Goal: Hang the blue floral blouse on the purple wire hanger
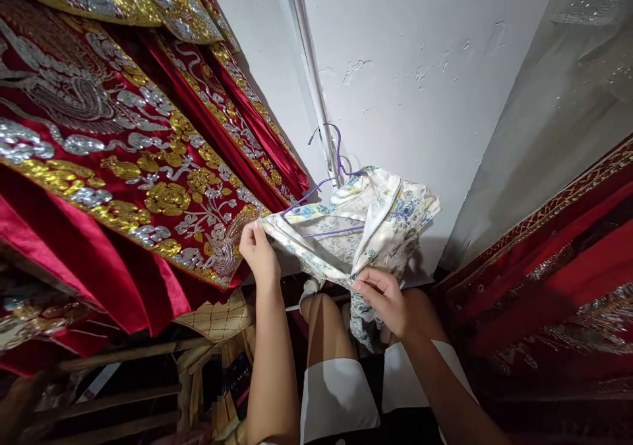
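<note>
A white garment with a blue and green floral print [395,217] is draped on a purple wire hanger [339,148], its neckline spread wide. My left hand [260,254] pinches the garment's left shoulder edge between thumb and fingers. At the bottom of the neckline, my right hand [383,293] grips the front edge of the cloth. The hanger's hook points up beside a white pipe on the wall, and I cannot tell whether it touches the pipe. Below my right hand, the lower part of the garment hangs bunched over my knees.
Red costumes with gold and silver sequins [168,198] hang close on the left. More red embroidered cloth [558,267] hangs on the right. Ahead is a white wall [395,69] with a vertical pipe [309,62]. A wooden rack [185,379] and a phone [240,379] are at lower left.
</note>
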A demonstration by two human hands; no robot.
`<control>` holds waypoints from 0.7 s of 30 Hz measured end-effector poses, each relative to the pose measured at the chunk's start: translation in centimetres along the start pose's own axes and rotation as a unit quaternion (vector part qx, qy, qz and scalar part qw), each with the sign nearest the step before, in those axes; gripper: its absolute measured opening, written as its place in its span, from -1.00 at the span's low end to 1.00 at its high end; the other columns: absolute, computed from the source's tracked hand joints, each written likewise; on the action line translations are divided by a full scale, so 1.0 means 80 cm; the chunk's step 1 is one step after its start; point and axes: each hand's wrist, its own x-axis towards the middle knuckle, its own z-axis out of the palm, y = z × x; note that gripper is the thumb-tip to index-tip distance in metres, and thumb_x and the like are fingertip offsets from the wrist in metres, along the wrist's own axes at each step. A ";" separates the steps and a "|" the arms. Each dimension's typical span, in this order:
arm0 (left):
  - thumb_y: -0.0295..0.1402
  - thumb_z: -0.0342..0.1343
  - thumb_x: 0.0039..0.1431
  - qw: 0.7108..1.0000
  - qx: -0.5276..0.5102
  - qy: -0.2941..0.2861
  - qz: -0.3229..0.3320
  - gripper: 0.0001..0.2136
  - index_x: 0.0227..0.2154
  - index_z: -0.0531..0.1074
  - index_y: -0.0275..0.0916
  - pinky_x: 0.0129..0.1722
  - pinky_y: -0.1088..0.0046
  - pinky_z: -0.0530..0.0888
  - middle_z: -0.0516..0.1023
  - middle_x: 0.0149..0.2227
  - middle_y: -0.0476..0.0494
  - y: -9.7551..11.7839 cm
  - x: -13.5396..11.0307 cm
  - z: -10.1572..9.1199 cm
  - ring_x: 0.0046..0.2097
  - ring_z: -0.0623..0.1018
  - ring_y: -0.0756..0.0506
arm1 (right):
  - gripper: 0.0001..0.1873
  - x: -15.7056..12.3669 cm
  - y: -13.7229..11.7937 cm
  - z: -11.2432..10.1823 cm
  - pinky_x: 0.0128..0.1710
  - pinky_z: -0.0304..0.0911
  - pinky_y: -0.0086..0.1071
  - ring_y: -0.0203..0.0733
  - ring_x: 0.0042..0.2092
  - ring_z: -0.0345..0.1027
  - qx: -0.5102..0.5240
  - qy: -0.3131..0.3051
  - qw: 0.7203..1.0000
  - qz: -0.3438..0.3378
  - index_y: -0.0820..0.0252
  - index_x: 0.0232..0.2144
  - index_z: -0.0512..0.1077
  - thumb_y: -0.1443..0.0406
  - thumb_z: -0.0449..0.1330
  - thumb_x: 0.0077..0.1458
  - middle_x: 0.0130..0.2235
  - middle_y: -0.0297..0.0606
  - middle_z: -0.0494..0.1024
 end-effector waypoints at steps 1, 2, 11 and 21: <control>-0.16 0.23 0.20 0.999 -0.035 0.019 -0.024 -0.72 -0.46 0.38 -0.25 -0.33 0.55 0.37 0.34 -0.49 0.07 -0.008 -0.006 -0.003 -0.42 0.36 0.05 | -0.69 -0.001 0.003 0.001 -0.53 -0.15 -0.41 -0.38 -0.53 -0.11 0.010 0.003 1.000 0.005 0.16 -0.55 0.37 0.13 0.27 0.11 -0.58 -0.49 0.11; -0.15 0.24 0.20 0.994 -0.075 0.035 -0.064 -0.72 -0.44 0.38 -0.25 -0.31 0.54 0.41 0.37 -0.48 0.06 -0.017 -0.012 -0.006 -0.40 0.40 0.03 | -0.68 -0.002 0.007 0.002 -0.54 -0.17 -0.41 -0.39 -0.54 -0.14 0.020 0.008 1.000 0.012 0.16 -0.56 0.36 0.12 0.28 0.10 -0.59 -0.50 0.07; -0.39 0.06 0.32 0.937 -0.170 0.065 -0.299 -0.85 -0.30 0.52 -0.25 -0.27 0.55 0.51 0.55 -0.43 -0.10 -0.065 -0.090 -0.011 -0.32 0.57 -0.01 | -0.69 -0.016 0.020 0.006 -0.60 -0.21 -0.44 -0.41 -0.60 -0.19 0.094 0.044 0.993 0.051 0.13 -0.56 0.32 0.11 0.30 0.02 -0.66 -0.56 0.02; -0.35 0.32 0.11 0.920 -0.178 0.120 -0.329 -0.87 -0.34 0.52 -0.27 -0.25 0.53 0.48 0.60 -0.34 -0.08 -0.057 -0.185 -0.029 -0.33 0.58 0.00 | -0.68 -0.042 0.032 -0.026 -0.59 -0.15 -0.43 -0.38 -0.62 -0.16 0.102 0.113 0.986 0.073 0.09 -0.64 0.20 0.18 0.22 0.01 -0.72 -0.53 0.04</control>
